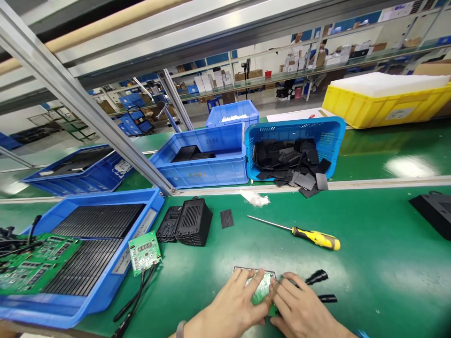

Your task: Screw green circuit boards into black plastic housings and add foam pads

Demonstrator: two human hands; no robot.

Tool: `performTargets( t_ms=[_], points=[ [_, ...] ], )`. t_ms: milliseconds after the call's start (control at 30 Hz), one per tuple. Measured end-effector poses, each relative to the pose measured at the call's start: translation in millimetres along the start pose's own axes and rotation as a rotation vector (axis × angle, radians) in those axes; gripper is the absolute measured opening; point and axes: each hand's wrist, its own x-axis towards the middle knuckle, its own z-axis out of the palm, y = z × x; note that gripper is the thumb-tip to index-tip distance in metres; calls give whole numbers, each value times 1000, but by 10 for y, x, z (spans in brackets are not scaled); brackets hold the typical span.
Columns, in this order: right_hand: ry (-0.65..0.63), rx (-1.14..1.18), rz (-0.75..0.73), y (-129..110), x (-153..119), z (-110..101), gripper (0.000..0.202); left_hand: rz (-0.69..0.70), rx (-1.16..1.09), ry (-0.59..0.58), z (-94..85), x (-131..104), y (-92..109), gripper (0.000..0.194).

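No writing on the bin labels is readable. Your left hand [230, 305] and right hand [299, 307] press, fingers curled, on a green circuit board [262, 288] lying flat at the near belt edge; its black connectors [319, 277] point right. The yellow-handled screwdriver [303, 233] lies behind, tip left.

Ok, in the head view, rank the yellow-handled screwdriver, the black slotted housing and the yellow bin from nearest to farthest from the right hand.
Measured from the right hand, low in the picture on the green board:
1. Yellow-handled screwdriver, just beyond the hand on the green mat.
2. Black slotted housing, further off to the left.
3. Yellow bin, far back on the right.
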Motion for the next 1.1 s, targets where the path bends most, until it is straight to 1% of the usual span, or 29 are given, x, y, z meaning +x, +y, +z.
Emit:
performTargets(
  t_ms=[100, 200, 267, 367, 433, 500, 567, 633, 700, 767, 800, 867, 933, 1033, 1100],
  points=[
    [-40, -31, -3, -26, 9, 17, 38, 19, -121, -15, -41, 12, -101, 63],
    [14, 20, 48, 10, -28, -12, 43, 54, -136, 24, -66, 23, -176, 64],
    [17, 51, 38, 83, -84, -68, 43, 49, -146, 0, -93, 34, -177, 66],
    [-28, 55, -4, 238, -185, -170, 36, 4, -169, -29, -144, 58, -96, 60],
    [-36, 74, -22, 337, -230, -216, 35, -48, -161, -13, -148, 72, 6, 58],
    [-50, 112, -71, 415, -243, -237, 37, -104, -119, 33, -104, 77, 128, 60],
    [-88, 141, -107, 468, -227, -244, 36, -154, -58, 108, -29, 73, 234, 58],
    [-107, 152, -112, 493, -205, -244, 36, -172, -23, 142, 34, 65, 284, 57],
    [-114, 164, -107, 493, -198, -235, 37, -147, -26, 116, 47, 63, 258, 64],
    [-127, 196, -98, 476, -214, -212, 37, -89, -60, 39, 7, 67, 169, 75],
    [-137, 217, -89, 466, -229, -195, 36, -60, -80, 1, -22, 70, 115, 78],
    [-149, 260, -73, 448, -266, -150, 35, -21, -112, -49, -73, 74, 18, 75],
    [-152, 289, -63, 442, -299, -105, 34, -11, -118, -54, -90, 72, -34, 69],
    [-148, 314, -54, 445, -312, -86, 33, -36, -111, -30, -59, 65, -11, 64],
    [-128, 325, -33, 437, -285, -128, 32, -63, -110, -19, -34, 62, 39, 61]
  ],
)
